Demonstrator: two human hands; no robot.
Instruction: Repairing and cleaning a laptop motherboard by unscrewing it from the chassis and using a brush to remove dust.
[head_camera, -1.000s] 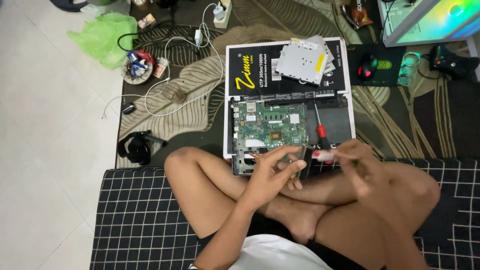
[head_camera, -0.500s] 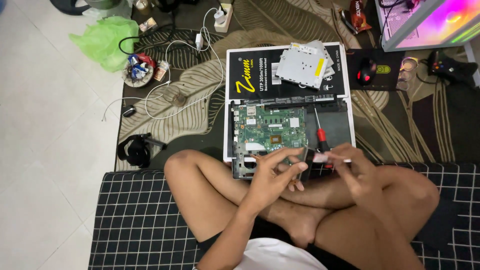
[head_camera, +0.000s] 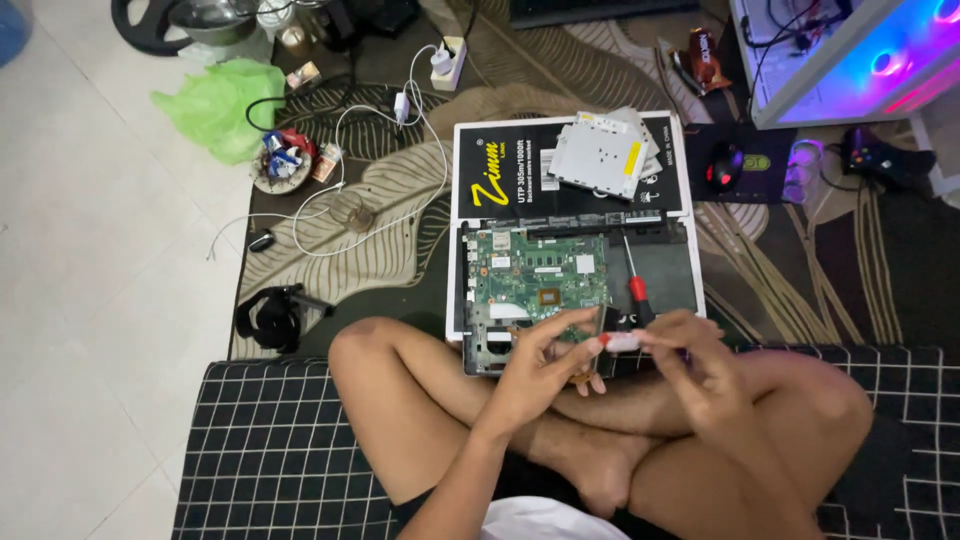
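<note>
While sitting cross-legged on a checked mat, a person is pinching a small white tube with a red cap between both hands, just above the near edge of an opened laptop. The left hand is curling around the capped end, fingers closed on it, and the right hand is gripping the other end with thumb and fingertips pressed together. Whether the left hand is also holding a second small part under the tube cannot be told.

Lying just beyond the hands, a screwdriver with a red handle is resting on the laptop's dark inner tray, beside the green board. Farther out, a silver drive is sitting on a black box that is touching the laptop's far edge.

To the right, a mouse is glowing red on a dark pad, near a black gamepad and a computer case lit pink and blue. To the left, white cables are trailing across a leaf-patterned rug toward a power strip, with a green bag, a small bowl of oddments and black headphones lying nearby.
</note>
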